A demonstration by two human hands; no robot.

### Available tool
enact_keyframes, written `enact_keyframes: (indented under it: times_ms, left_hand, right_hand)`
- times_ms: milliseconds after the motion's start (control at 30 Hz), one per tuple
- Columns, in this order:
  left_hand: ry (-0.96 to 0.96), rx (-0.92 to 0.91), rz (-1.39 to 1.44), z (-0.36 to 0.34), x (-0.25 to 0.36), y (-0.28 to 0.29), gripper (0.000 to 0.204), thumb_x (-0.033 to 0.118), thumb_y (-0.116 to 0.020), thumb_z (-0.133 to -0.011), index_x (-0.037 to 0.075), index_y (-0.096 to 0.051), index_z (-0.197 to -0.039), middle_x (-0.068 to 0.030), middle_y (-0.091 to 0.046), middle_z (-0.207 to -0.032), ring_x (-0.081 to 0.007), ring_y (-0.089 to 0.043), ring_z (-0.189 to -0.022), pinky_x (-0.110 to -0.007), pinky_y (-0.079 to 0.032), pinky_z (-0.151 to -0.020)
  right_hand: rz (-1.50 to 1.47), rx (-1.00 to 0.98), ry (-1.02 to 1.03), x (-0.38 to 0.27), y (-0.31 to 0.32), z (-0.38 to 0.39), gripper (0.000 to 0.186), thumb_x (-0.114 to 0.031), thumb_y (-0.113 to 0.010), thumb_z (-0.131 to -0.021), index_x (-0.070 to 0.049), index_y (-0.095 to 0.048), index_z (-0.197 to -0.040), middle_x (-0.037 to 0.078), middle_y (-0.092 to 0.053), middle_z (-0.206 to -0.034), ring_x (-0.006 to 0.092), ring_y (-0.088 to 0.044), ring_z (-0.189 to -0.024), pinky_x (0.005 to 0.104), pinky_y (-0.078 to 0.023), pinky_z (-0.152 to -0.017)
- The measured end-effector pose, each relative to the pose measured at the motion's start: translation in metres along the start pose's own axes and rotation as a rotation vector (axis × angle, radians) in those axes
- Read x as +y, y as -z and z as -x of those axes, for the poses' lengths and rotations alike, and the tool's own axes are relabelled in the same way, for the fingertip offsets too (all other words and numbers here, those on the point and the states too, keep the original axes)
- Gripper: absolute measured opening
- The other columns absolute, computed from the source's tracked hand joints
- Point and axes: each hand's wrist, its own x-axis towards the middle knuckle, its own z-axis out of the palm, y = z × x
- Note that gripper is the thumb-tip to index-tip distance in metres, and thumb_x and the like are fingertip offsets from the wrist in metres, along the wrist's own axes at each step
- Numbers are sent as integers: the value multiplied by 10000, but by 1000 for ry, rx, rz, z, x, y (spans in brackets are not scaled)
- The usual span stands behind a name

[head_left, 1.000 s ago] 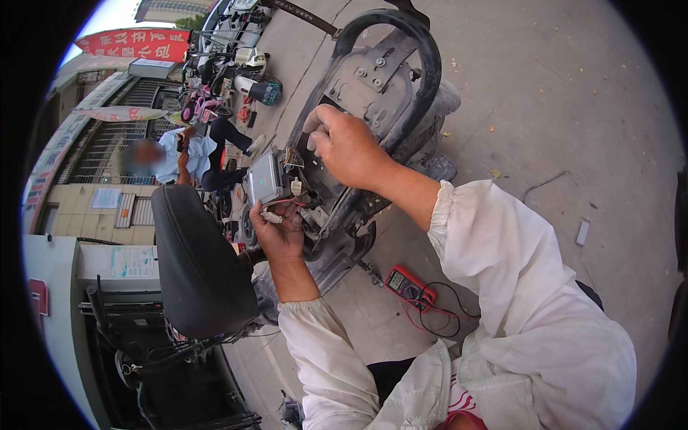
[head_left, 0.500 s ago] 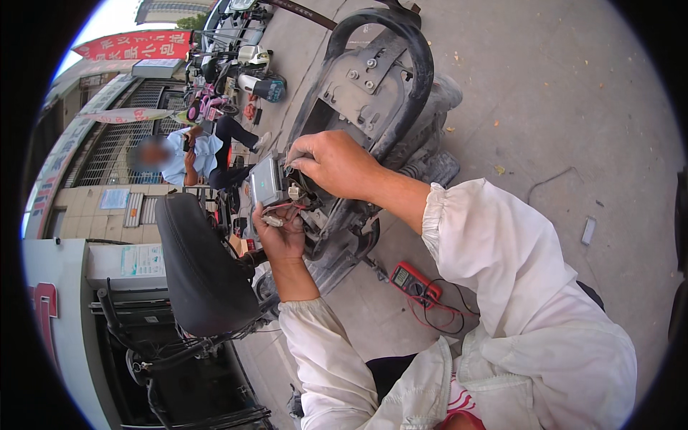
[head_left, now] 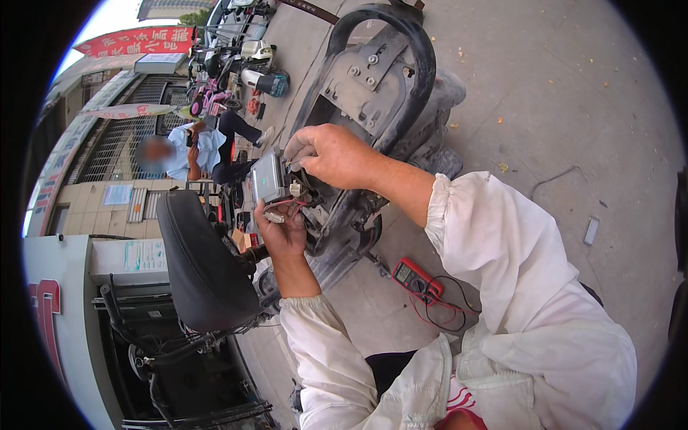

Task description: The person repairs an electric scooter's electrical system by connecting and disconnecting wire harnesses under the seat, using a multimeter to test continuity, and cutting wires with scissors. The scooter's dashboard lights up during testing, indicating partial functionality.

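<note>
The left hand [head_left: 287,231] is raised with palm up, fingers bent under wires [head_left: 289,204]; whether it grips them, I cannot tell; the grey box [head_left: 268,178] is just above it, beside the vehicle frame [head_left: 426,72]; the right hand [head_left: 331,153] bends down at the box's wire side, thumb and fingers near together; their tips, and anything pinched, are hidden.

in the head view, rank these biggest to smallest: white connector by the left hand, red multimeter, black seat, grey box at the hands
1. black seat, clearly largest
2. red multimeter and grey box, too alike to rank, both partly tilted
3. white connector, smallest
</note>
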Motion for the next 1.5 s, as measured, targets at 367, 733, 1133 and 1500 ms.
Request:
enact_keyframes:
  times_ms: [367, 733, 1133, 1500]
  left_hand:
    - [8, -32, 22, 0, 1, 2, 436, 373, -418, -1000, -5, -634, -1032, -149, -715, -923, -266, -710, -775, -353, -631, -630]
    - [5, 26, -34, 1, -1, -1, 409, 386, -445, -990, 31, -643, -1039, -118, -718, -914, -242, -699, -768, -312, -608, -585]
    - [-37, 96, -49, -3, -2, 1, 445, 418, -442, -983, 21, -641, -1009, -133, -720, -894, -241, -706, -776, -276, -576, -506]
    - [-21, 131, -85, -2, 1, 6, 439, 439, -474, -964, 42, -661, -975, -84, -712, -854, -209, -684, -778, -275, -530, -500]
  right_hand:
    - [-75, -150, 13, -1, 3, -1, 415, 70, -508, -728, 42, -595, -1132, 201, -704, -1049, 215, -675, -931, 329, -514, -809]
    - [-207, -145, 35, 1, 6, -2, 469, 87, -443, -755, 42, -543, -1212, 206, -676, -1131, 217, -639, -1064, 331, -491, -897]
    - [-209, -153, 39, 2, 6, -4, 426, 59, -467, -788, 48, -539, -1208, 204, -667, -1138, 226, -634, -1068, 328, -483, -907]
    - [-163, 228, -187, 6, 4, -13, 333, 37, -461, -870, 49, -539, -1194, 172, -640, -1105, 206, -633, -959, 333, -502, -843]
